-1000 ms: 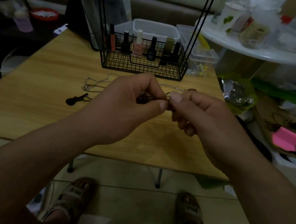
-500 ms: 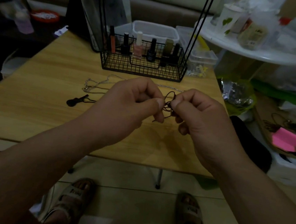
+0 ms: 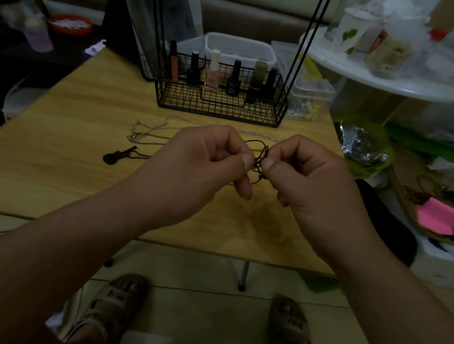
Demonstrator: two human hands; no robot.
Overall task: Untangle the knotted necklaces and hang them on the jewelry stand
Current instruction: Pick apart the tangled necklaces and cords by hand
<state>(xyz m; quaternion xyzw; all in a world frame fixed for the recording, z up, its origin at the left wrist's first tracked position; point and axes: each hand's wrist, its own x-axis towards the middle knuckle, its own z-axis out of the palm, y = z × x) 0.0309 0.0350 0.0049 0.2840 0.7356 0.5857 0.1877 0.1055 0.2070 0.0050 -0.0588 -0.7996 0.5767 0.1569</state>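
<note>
Head camera is showing the left hand point(image 3: 193, 163) and right hand point(image 3: 311, 174) both pinching a knotted dark cord point(image 3: 260, 158) between thumb and fingertips, above the table point(image 3: 53, 177). Behind them, a silver chain point(image 3: 152, 131) and a black pendant point(image 3: 116, 157) are lying on the wood. Nothing is hanging on the visible part of the stand point(image 3: 218, 106), so I judge most of the work is remaining.

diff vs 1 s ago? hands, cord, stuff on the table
The left hand and right hand have eased slightly apart, still pinching the dark cord; its loops now show between the thumbs, hidden a second ago. The silver chain, guitar pendant and wire basket lie as before.
</note>
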